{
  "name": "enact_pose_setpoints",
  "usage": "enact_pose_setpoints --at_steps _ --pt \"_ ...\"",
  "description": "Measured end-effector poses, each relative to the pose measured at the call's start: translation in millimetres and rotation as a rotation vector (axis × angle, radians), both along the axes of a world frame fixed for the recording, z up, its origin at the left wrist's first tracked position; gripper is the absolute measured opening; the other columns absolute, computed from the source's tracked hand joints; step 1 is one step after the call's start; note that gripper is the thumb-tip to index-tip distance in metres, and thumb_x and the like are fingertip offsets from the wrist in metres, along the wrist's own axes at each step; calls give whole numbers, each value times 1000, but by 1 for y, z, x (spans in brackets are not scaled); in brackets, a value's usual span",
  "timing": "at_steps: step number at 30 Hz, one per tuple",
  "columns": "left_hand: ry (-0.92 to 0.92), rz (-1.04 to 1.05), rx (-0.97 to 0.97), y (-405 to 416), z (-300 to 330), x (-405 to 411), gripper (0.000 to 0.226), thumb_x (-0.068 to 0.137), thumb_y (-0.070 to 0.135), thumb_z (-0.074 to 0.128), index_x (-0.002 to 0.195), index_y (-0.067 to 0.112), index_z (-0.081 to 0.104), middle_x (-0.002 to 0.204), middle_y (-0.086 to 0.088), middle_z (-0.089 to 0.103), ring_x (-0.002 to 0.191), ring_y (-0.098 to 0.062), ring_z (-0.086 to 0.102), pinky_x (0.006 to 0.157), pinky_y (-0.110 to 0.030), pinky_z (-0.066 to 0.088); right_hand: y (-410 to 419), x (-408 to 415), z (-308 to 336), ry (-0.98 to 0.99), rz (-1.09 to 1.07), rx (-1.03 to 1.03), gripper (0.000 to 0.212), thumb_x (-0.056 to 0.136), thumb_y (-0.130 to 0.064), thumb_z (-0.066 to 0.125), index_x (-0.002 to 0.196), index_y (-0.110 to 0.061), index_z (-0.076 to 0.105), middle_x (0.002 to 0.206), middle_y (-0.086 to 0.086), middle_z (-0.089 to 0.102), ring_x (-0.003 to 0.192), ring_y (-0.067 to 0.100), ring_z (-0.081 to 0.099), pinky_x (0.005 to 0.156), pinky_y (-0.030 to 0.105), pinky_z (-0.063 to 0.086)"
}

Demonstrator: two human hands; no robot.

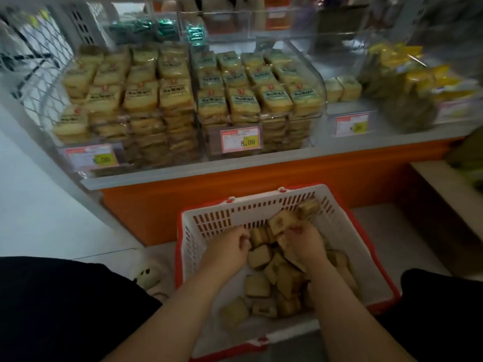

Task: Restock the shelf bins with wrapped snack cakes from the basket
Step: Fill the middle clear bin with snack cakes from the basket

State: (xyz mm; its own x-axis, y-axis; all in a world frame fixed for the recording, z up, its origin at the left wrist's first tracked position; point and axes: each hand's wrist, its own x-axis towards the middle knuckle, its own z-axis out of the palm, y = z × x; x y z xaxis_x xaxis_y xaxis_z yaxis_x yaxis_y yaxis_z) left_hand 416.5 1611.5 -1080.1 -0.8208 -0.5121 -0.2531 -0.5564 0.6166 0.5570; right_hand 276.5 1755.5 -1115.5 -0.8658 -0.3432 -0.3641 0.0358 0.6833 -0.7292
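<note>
- Both hands reach into the red-rimmed white basket on the floor.
- Right hand grips wrapped snack cakes.
- Left hand curls onto another cake.
- Shelf bins stand stacked above.

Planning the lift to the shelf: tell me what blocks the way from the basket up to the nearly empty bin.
Nothing visible does. Both hands, left hand and right hand, are among the snack cakes in the basket; the nearly empty bin is open-topped above.

both hands, left hand and right hand, gripped wrapped snack cakes inside the white basket below stocked shelf bins.
</note>
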Motion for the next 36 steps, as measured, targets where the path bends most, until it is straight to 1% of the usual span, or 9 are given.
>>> enact_pose_setpoints --at_steps 6,11,15,18,20,23,28,33,36 --pt "-32 -32 38 0 -22 -26 14 97 33 53 106 35 63 99 17 61 90 -5 56 70 -23 41 -7 -60 -4 -177 -387 -177 23 94 -36 58 96 -13 63 86 4 67 72 18 62 57 30 47" --pt "-54 14 106 0 -41 -37 12 96 33 56 93 44 55 94 21 56 91 -3 55 75 -24 44 -27 -90 -18 -435 -488 -334 17 97 -34 55 100 -17 55 98 10 67 88 26 65 85 46 56" --pt "-77 29 121 -6 -50 -35 19 96 33 58 84 47 52 95 26 55 90 2 54 83 -26 48 -26 -96 -35 -499 -549 -365 49 93 -40 63 131 -13 48 119 12 63 110 31 60 96 51 51" --pt "-106 38 105 -10 -52 -31 23 95 35 56 78 49 51 88 29 53 84 7 49 75 -24 44 -20 -97 -42 -545 -657 -468 57 88 -29 71 138 -18 49 120 12 64 110 30 62 84 46 57" --pt "-105 63 122 -12 -50 -30 19 95 35 56 83 48 53 88 31 51 83 8 49 70 -22 43 -18 -93 -41 -572 -744 -516 40 89 -26 68 127 -16 57 107 8 67 97 24 65 69 36 57" --pt "-72 121 172 -13 -43 -32 14 97 31 56 95 45 54 95 24 56 84 6 51 65 -17 42 -14 -77 -34 -597 -850 -651 29 92 -25 57 118 -12 59 98 5 64 87 21 65 69 33 55" --pt "79 190 308 -16 -10 -38 14 101 28 51 109 37 58 106 16 61 85 7 55 56 -5 39 -2 -45 -4 -855 -688 -1037 29 86 -9 47 111 -14 61 107 14 68 84 27 70 64 32 54" --pt "158 211 531 -35 48 -33 22 99 49 48 116 38 56 125 9 60 111 -11 57 86 -29 50 -4 -20 43 -920 -214 -1010 51 86 -10 49 137 -9 48 113 18 67 89 27 67 69 32 55" --pt "150 154 707 -42 87 -26 56 78 71 52 119 34 61 119 9 67 108 -11 62 93 -36 52 -16 -3 75 -857 0 -980 49 89 -3 50 138 -4 46 118 18 64 96 28 67 72 31 55"
